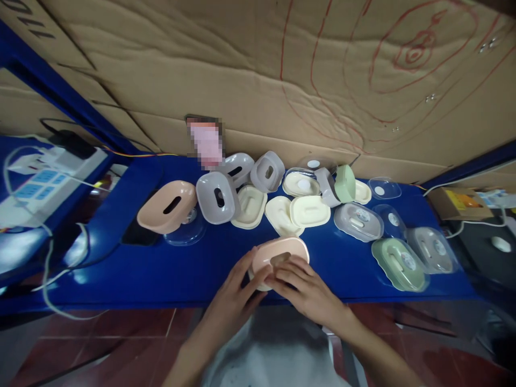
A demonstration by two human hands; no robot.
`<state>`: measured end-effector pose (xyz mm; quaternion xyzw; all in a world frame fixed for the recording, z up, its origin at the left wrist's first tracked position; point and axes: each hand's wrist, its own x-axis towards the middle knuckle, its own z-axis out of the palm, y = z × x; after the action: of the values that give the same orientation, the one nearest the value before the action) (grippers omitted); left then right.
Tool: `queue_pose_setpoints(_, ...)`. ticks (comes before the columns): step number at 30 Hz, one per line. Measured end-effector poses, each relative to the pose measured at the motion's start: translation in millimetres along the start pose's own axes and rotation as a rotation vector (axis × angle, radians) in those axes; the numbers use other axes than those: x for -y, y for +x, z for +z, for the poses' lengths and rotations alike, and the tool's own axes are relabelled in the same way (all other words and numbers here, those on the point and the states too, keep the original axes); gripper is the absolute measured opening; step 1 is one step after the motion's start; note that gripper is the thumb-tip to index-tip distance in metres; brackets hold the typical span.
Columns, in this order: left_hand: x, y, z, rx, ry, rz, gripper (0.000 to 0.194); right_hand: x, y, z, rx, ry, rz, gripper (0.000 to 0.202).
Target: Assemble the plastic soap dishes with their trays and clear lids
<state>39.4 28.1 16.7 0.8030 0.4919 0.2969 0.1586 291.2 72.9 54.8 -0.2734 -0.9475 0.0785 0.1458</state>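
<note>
A pale pink plastic dish (pixel 265 253) with a rounded rim and a slot in its floor is at the front edge of the blue table. My left hand (pixel 244 282) grips its left side, thumb over the near rim. Fingers of my right hand (pixel 300 285) are bent over the near right part, close to the slot; the fingertips are partly hidden. Just beyond lie cream oval pieces (pixel 310 211), two of them overlapping. A larger peach slotted dish (pixel 161 207) leans on a see-through lid (pixel 185 231) to the left, beside a grey slotted dish (pixel 207 207).
More grey dishes (pixel 267 171) and a green piece (pixel 345 184) stand at the back. On the right are lidded grey (pixel 358 221) and green (pixel 399 263) dishes. A phone (pixel 206 141) leans on the cardboard wall (pixel 250 70). A power strip (pixel 52 177) with cables lies left.
</note>
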Motion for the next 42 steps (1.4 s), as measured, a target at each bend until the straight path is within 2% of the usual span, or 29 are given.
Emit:
queue_pose_setpoints(4,4.8,1.6,-5.0,-0.012,0.085,0.008,0.059,-14.8,0.1,-3.7,0.015,-0.053,0.086,0.041)
queue_pose_setpoints(6,6.4,-1.9,-3.7,-0.042,0.110,0.026,0.050,-19.2,-2.0,-2.6,0.007,-0.039,0.083,0.039)
queue_pose_setpoints(11,7.6,-11.3,0.5,-0.086,0.104,0.045,0.033,-14.6,-5.6,10.0,-0.002,0.019,0.061,0.035)
queue_pose_setpoints(17,4.2,-10.0,-5.4,-0.048,0.104,0.015,0.047,-8.5,-7.9,14.7,0.070,-0.013,0.021,0.053)
queue_pose_setpoints(20,4.2,-10.5,-3.0,-0.075,0.108,-0.003,0.053,-7.4,-6.9,15.6,0.102,0.016,0.002,0.051)
queue_pose_setpoints(24,5.2,-12.5,-3.0,-0.092,0.119,-0.001,0.048,-21.5,-3.2,11.3,0.101,0.145,-0.018,0.047)
queue_pose_setpoints(27,9.3,-12.1,-10.2,-0.083,0.160,-0.025,0.040,-40.9,-0.2,7.0,0.030,0.192,0.078,0.051)
queue_pose_setpoints(30,17.0,-11.8,-19.3,-0.121,0.173,-0.047,0.036,-54.2,3.0,8.0,-0.043,0.053,0.244,0.054)
queue_pose_setpoints(33,22.7,-12.8,-25.6,-0.113,0.157,-0.068,0.037,-57.7,4.9,11.4,-0.065,-0.065,0.351,0.052)
queue_pose_setpoints(38,19.3,-10.8,-25.0,-0.073,0.131,-0.035,0.041,-59.7,-0.1,8.3,-0.187,-0.012,0.411,0.028)
queue_pose_setpoints(40,17.1,-8.4,-22.4,-0.070,0.122,-0.010,0.039,-60.7,-4.1,5.4,-0.215,0.031,0.412,0.027)
queue_pose_setpoints(42,17.1,-7.0,-20.5,-0.068,0.112,0.007,0.037,-61.1,-8.8,3.0,-0.176,0.031,0.391,0.033)
